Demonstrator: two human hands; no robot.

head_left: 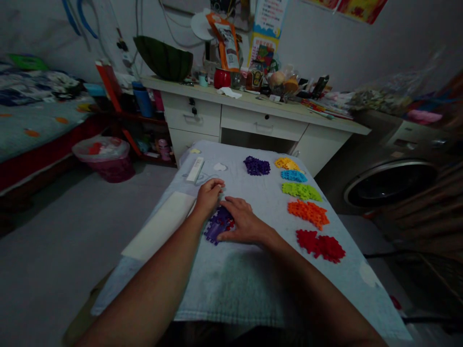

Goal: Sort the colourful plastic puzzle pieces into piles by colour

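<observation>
A flat cluster of joined purple puzzle pieces [216,226] lies on the light blue cloth [231,274] covering a small table. My right hand [243,220] rests flat on the cluster's right part, fingers stretched out. My left hand [209,194] sits just above the cluster, fingers curled down, knuckles up; what is under them is hidden. A loose purple pile [256,166] lies further back. Along the right run piles of yellow [287,164], blue [293,176], green [301,192], orange [308,213] and red [320,246] pieces.
A white sheet [159,225] and a white box [195,169] lie on the table's left side. Behind stands a cluttered white desk [253,115]. A washing machine [394,183] is at the right, a pink bin [104,158] and a bed [32,125] at the left.
</observation>
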